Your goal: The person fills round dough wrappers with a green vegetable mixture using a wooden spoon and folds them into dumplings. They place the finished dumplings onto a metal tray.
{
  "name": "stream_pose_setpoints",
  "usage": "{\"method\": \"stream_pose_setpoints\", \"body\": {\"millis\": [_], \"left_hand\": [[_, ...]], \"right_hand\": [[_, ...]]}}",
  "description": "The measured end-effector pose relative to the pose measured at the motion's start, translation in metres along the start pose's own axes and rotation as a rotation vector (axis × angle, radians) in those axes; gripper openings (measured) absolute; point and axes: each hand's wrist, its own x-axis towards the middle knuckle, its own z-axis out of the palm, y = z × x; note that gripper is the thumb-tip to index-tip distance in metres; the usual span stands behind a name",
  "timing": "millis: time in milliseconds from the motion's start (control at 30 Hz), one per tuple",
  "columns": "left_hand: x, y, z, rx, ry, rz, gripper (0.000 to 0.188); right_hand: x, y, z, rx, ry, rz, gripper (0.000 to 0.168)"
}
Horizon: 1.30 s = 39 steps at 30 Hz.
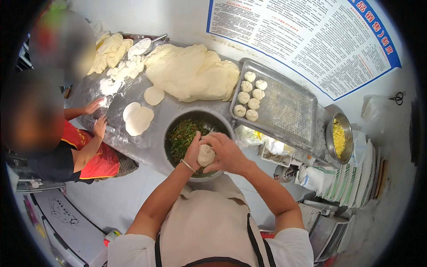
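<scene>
Both hands are over a large metal bowl point(169, 116) of chopped green filling point(181, 135). A round, pleated dough bun point(205, 155) rests in my left hand point(192, 150), which wears a bangle at the wrist. From the right, my right hand point(228, 153) curves around the same bun, fingers against its side and top. Flat dough wrappers point(138, 120) lie partly overlapping left of the bowl, and a single wrapper point(154, 95) touches the big dough mass point(193, 73). Pleated buns point(252, 115) stand in two rows in a perforated metal tray point(315, 113).
At the left, a co-worker's hands point(100, 125) rest by a rolling pin on the floured metal table point(126, 150). Small dough pieces point(130, 68) and a flour scoop point(141, 46) lie behind. A bowl of yellow crumbly food point(338, 138) and stacked sacks point(350, 177) are at right.
</scene>
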Motion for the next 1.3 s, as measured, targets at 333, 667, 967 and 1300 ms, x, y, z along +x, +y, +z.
{"method": "stream_pose_setpoints", "body": {"millis": [333, 667, 967, 1300], "left_hand": [[0.039, 0.006, 0.042, 0.284, 0.12, 0.09, 0.076], [0.038, -0.005, 0.03, 0.151, 0.45, 0.252, 0.064], [0.046, -0.019, 0.023, 0.063, 0.463, 0.286, 0.058], [0.052, -0.016, 0.02, 0.042, 0.42, 0.271, 0.055]], "right_hand": [[0.024, 0.186, -0.09, 0.229, 0.143, 0.349, 0.053], [0.081, 0.465, -0.153, -0.274, 0.46, 0.598, 0.055], [0.072, 0.496, -0.139, -0.219, 0.41, 0.765, 0.067], [0.027, 0.45, -0.135, -0.213, 0.3, 0.819, 0.064]]}}
